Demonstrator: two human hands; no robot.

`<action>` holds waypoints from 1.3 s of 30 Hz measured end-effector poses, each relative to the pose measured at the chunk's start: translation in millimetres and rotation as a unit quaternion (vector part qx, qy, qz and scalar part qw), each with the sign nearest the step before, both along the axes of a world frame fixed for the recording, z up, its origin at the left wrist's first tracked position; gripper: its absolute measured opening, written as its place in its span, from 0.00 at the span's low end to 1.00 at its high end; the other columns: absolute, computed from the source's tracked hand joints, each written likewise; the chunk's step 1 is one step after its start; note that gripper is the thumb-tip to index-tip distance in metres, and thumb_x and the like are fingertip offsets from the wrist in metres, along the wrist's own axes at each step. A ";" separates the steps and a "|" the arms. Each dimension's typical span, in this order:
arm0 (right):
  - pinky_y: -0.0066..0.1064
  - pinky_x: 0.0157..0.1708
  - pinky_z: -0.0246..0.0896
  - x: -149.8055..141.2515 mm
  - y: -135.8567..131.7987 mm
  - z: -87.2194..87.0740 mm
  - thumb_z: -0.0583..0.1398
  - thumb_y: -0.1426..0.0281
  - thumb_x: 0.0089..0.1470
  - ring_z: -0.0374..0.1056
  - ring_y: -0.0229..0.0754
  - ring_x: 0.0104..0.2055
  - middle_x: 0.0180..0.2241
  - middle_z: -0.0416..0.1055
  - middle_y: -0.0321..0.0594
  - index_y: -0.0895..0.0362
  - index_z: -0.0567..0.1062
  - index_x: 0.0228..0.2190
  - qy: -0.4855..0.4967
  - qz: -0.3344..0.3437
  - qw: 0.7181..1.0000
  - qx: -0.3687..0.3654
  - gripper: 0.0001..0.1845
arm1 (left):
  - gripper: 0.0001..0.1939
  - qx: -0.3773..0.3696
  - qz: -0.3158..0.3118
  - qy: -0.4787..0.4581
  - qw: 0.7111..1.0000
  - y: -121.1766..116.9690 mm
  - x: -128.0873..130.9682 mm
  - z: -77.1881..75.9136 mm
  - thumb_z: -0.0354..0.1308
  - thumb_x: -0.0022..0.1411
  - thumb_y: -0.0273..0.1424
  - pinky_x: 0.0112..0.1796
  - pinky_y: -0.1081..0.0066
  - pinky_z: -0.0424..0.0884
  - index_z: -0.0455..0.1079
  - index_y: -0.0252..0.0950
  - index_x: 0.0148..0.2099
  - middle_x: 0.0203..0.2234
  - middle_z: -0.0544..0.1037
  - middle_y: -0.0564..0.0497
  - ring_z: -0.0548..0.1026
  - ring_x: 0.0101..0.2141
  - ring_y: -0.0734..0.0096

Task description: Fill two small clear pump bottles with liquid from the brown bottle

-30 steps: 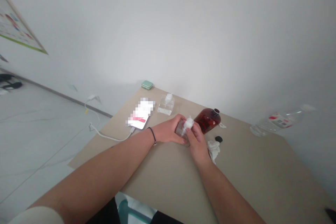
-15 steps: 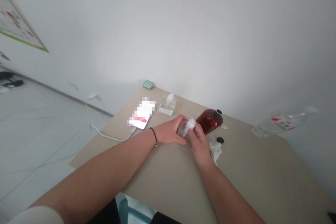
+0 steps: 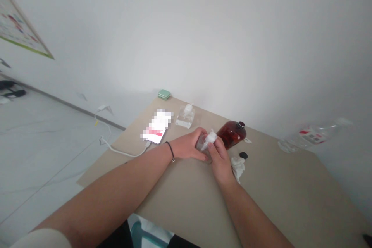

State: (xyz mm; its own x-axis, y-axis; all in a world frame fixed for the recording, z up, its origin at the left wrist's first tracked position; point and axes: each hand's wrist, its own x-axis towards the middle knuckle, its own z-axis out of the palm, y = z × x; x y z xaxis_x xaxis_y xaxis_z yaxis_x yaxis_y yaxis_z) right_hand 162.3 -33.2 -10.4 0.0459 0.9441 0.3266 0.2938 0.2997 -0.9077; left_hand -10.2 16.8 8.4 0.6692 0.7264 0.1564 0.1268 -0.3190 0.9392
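Note:
My left hand (image 3: pixel 190 145) is wrapped around the body of a clear pump bottle (image 3: pixel 202 144) on the table. At its top, my right hand (image 3: pixel 220 157) closes its thumb and fingers on the white pump head (image 3: pixel 211 137). Part of the bottle is hidden by both hands. Just beyond my right hand stands a reddish-brown bottle (image 3: pixel 232 133) with an uncapped mouth. A second clear pump bottle (image 3: pixel 185 117) with a white top stands farther back. Right of my hands lie a black cap (image 3: pixel 243 155) and a crumpled tissue (image 3: pixel 238 167).
A lit phone (image 3: pixel 158 128) lies on the left of the table (image 3: pixel 186 193), with a white cable (image 3: pixel 124 152) running off the edge. A green case (image 3: pixel 164 94) sits at the back corner. A clear plastic bottle (image 3: pixel 310 135) stands at the right, near the wall.

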 end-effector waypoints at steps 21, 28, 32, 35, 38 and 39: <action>0.44 0.53 0.64 -4.5 -1.5 1.6 0.61 0.56 0.57 0.71 0.48 0.48 0.44 0.75 0.38 0.48 0.74 0.45 0.051 -0.015 0.998 -0.034 0.16 | 0.36 0.014 0.002 0.016 1.000 -0.2 -1.3 0.9 0.71 0.48 0.35 0.43 0.62 0.69 0.58 0.38 0.55 0.41 0.74 0.49 0.73 0.41 0.60; 0.45 0.55 0.64 -1.0 -0.7 1.6 0.61 0.54 0.58 0.70 0.49 0.52 0.48 0.74 0.40 0.48 0.73 0.48 0.025 -0.006 1.000 -0.017 0.19 | 0.36 0.019 0.002 0.006 1.000 -1.7 -1.6 2.7 0.72 0.48 0.34 0.45 0.61 0.71 0.59 0.37 0.56 0.44 0.75 0.47 0.75 0.43 0.59; 0.44 0.57 0.64 2.7 -1.9 5.1 0.61 0.53 0.59 0.70 0.49 0.53 0.50 0.74 0.40 0.47 0.73 0.50 0.034 0.015 0.999 -0.019 0.20 | 0.36 0.041 0.009 0.007 0.999 -3.6 -1.2 2.7 0.72 0.48 0.33 0.47 0.59 0.72 0.60 0.37 0.57 0.45 0.76 0.46 0.75 0.44 0.57; 0.43 0.56 0.64 5.5 -2.8 8.1 0.62 0.53 0.58 0.70 0.48 0.52 0.49 0.74 0.39 0.47 0.75 0.48 0.048 0.025 0.998 -0.012 0.19 | 0.37 0.058 -0.003 -0.001 0.998 -4.2 -0.7 1.5 0.72 0.48 0.34 0.48 0.59 0.71 0.59 0.36 0.57 0.48 0.76 0.43 0.76 0.46 0.55; 0.43 0.55 0.64 8.3 -3.8 11.2 0.63 0.53 0.58 0.71 0.48 0.50 0.47 0.74 0.39 0.46 0.76 0.46 0.069 0.037 0.997 0.013 0.17 | 0.38 0.070 -0.012 -0.010 0.997 -4.2 -0.7 -0.2 0.73 0.48 0.35 0.48 0.59 0.71 0.59 0.36 0.56 0.49 0.75 0.43 0.75 0.47 0.54; 0.42 0.53 0.65 9.3 -4.2 12.4 0.63 0.53 0.58 0.71 0.48 0.50 0.47 0.74 0.39 0.46 0.76 0.46 0.075 0.039 0.996 0.021 0.17 | 0.37 0.074 -0.011 -0.008 0.997 -4.2 -0.8 -0.6 0.73 0.48 0.36 0.48 0.59 0.71 0.59 0.37 0.56 0.49 0.75 0.43 0.75 0.47 0.54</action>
State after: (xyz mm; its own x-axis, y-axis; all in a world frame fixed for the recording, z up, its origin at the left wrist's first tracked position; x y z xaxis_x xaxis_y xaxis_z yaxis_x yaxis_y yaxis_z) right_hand 171.6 -37.4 2.0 0.0244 0.9323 0.3609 0.1294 0.3550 -0.9259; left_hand -10.9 12.6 7.7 0.6815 0.6794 0.2721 0.1037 -0.4577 0.8830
